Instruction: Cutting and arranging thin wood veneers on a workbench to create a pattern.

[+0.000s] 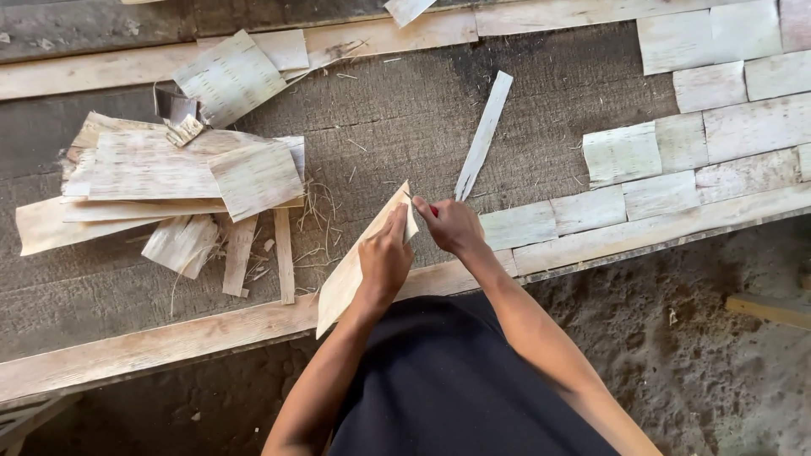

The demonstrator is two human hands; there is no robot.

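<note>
A grey plank surface (507,101) carries everything. Left of the held pale strip (351,270), a loose heap of sheets (169,173) is seen, too overlapped to count. The strip's long axis is tilted up-right, gripped by the left hand (384,257); the right hand (452,224) is closed on one small red-handled blade (429,208) at its top end.

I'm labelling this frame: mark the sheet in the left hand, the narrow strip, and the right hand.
sheet (348,274), head view, lower flat face
narrow strip (484,135), head view, middle
right hand (449,225), head view, back
</note>
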